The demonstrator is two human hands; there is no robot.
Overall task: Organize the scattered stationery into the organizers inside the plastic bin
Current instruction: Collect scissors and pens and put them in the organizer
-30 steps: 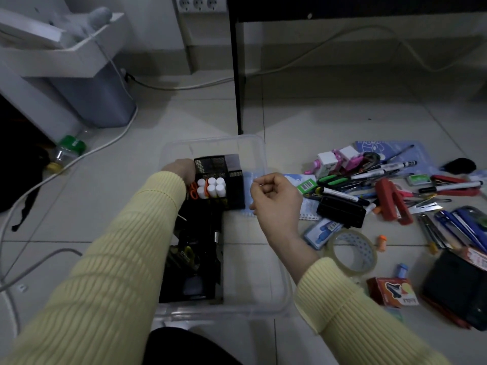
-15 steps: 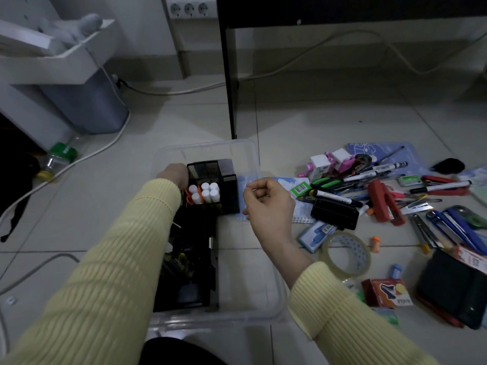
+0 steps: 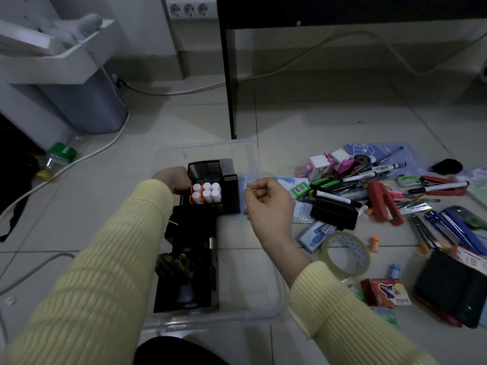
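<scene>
Reaching into the clear bin [image 3: 205,150], left hand [image 3: 171,180] grasping the mesh organizer [image 3: 208,169], right hand [image 3: 266,204] clenched over the bin's right rim, pens [image 3: 376,171], stapler [image 3: 382,201], tape roll [image 3: 345,252] strewn beside it, desk leg [image 3: 232,101] behind.

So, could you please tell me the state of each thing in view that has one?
Clear plastic bin: lidless, on the tiled floor.
Black mesh organizer: upright inside the bin.
White-capped tubes: standing capped in the organizer.
Left hand: touching the organizer's left side, fingers hidden.
Right hand: fingertips pinched above the bin's right wall; contents unclear.
Clear tape roll: flat on the floor, outside the bin.
</scene>
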